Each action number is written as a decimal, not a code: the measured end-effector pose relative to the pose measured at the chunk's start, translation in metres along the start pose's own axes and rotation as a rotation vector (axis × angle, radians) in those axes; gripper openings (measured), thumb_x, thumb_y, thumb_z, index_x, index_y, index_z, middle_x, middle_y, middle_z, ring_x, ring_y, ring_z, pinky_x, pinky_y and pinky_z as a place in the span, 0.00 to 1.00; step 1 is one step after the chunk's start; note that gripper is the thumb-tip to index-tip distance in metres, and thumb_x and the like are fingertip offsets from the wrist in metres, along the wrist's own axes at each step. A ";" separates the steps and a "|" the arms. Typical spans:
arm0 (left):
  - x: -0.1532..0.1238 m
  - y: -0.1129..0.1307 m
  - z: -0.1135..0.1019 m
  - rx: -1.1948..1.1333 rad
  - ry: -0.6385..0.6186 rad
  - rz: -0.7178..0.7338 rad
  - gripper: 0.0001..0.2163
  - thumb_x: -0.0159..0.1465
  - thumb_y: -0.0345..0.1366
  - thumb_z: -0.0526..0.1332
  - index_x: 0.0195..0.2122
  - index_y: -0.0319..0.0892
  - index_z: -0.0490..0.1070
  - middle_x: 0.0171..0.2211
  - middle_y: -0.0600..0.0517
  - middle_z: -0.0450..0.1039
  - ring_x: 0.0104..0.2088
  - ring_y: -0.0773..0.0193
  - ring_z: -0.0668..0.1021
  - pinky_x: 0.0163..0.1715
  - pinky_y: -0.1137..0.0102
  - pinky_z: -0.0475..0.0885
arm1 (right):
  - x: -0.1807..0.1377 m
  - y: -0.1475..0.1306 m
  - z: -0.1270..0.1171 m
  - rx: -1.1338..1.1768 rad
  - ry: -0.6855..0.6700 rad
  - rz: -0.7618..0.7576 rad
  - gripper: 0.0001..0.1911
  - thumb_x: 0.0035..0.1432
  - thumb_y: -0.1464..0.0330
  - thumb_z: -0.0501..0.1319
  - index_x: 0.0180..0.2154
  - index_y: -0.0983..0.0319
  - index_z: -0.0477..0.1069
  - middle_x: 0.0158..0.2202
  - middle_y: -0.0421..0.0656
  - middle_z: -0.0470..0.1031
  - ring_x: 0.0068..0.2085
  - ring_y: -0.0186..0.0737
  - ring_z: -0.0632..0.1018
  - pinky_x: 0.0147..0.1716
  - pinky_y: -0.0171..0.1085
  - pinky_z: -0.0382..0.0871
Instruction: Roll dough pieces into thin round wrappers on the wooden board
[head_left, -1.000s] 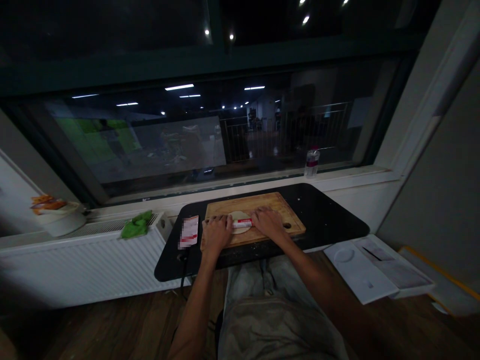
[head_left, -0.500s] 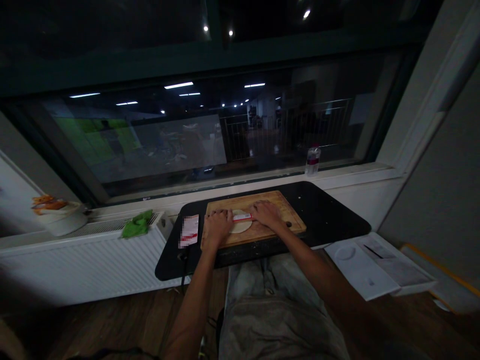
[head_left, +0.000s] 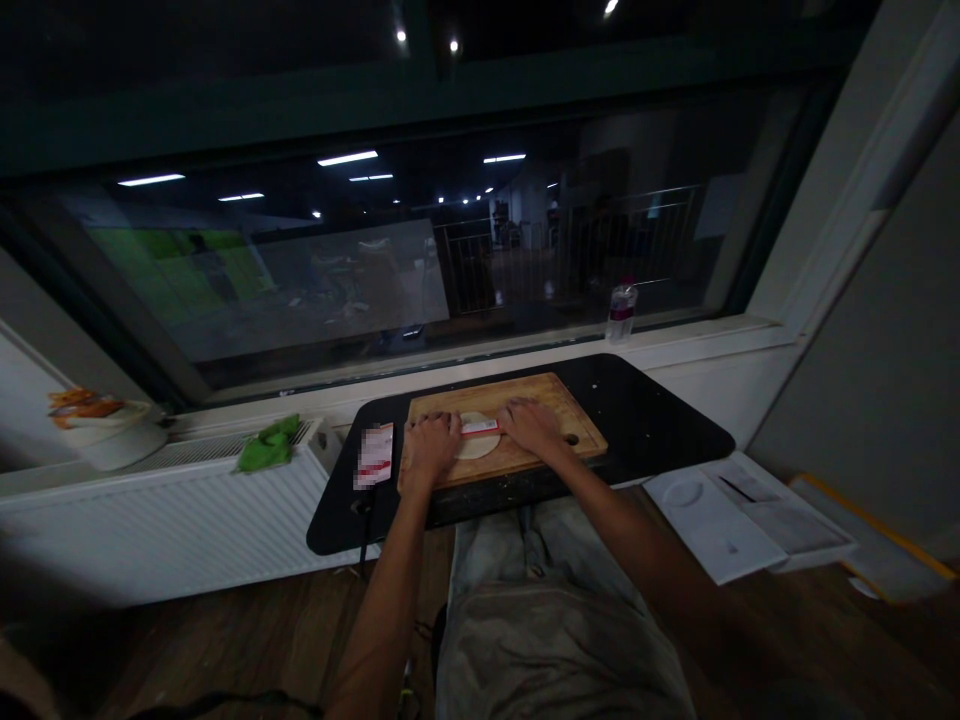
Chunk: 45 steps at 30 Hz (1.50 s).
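Note:
A round, flat piece of pale dough (head_left: 474,450) lies on a wooden cutting board (head_left: 517,464). Across the dough runs a rolling pin (head_left: 480,428), whose visible middle carries a red and white label. My left hand (head_left: 433,445) is closed over its left end, and my right hand (head_left: 531,425) over the right end. Both ends are hidden under my fingers. Between my hands, dough shows in front of the pin and a little behind it.
The board sits on a black table (head_left: 637,400). Left of it lies a pale packet with red print (head_left: 375,458). A water bottle (head_left: 621,312) stands on the sill, a green cloth (head_left: 268,445) on the radiator, a white box (head_left: 720,520) at the right.
The view has tilted slightly, so the whole scene sits a little higher and further left. Both hands stay on the rolling pin, with little visible movement against the dough.

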<state>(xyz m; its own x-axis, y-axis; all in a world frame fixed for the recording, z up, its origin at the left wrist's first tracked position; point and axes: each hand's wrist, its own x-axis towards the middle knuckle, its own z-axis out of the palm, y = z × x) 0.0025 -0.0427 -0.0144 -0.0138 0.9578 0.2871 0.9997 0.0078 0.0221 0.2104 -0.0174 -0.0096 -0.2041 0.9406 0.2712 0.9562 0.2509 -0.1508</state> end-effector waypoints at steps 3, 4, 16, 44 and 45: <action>-0.001 -0.001 0.000 -0.011 0.010 0.017 0.25 0.81 0.44 0.46 0.52 0.44 0.84 0.54 0.38 0.84 0.56 0.43 0.82 0.56 0.50 0.70 | -0.007 -0.002 -0.003 -0.009 -0.015 0.009 0.26 0.79 0.62 0.48 0.53 0.65 0.84 0.56 0.55 0.84 0.57 0.51 0.83 0.55 0.40 0.71; -0.001 -0.001 0.000 -0.014 0.011 0.014 0.24 0.81 0.44 0.46 0.52 0.44 0.84 0.54 0.38 0.84 0.56 0.43 0.82 0.57 0.50 0.70 | -0.009 -0.003 -0.004 -0.011 -0.020 0.013 0.26 0.79 0.62 0.47 0.53 0.65 0.83 0.56 0.56 0.84 0.57 0.51 0.83 0.55 0.40 0.71; 0.000 0.000 0.006 -0.100 0.040 -0.052 0.24 0.80 0.44 0.47 0.49 0.43 0.84 0.54 0.39 0.85 0.59 0.44 0.80 0.59 0.50 0.68 | -0.049 -0.020 0.000 -0.013 0.065 0.079 0.27 0.80 0.61 0.47 0.51 0.64 0.84 0.53 0.57 0.84 0.55 0.52 0.83 0.53 0.42 0.73; -0.006 0.001 0.001 -0.111 0.017 -0.024 0.22 0.80 0.42 0.48 0.51 0.44 0.83 0.59 0.41 0.82 0.60 0.45 0.77 0.59 0.51 0.69 | -0.028 -0.008 0.001 -0.011 0.042 0.038 0.24 0.80 0.62 0.49 0.51 0.64 0.83 0.55 0.55 0.84 0.56 0.49 0.83 0.55 0.39 0.71; -0.005 0.000 0.002 -0.121 0.021 -0.033 0.22 0.80 0.42 0.48 0.50 0.44 0.83 0.59 0.42 0.82 0.60 0.46 0.77 0.59 0.52 0.69 | -0.033 -0.009 0.002 -0.007 0.053 0.047 0.25 0.80 0.62 0.49 0.51 0.63 0.83 0.54 0.55 0.84 0.55 0.49 0.83 0.54 0.39 0.72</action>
<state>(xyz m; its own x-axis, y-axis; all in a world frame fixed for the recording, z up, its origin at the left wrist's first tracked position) 0.0026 -0.0467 -0.0179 -0.0478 0.9515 0.3040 0.9892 0.0029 0.1464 0.2079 -0.0501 -0.0186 -0.1475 0.9379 0.3139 0.9660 0.2047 -0.1577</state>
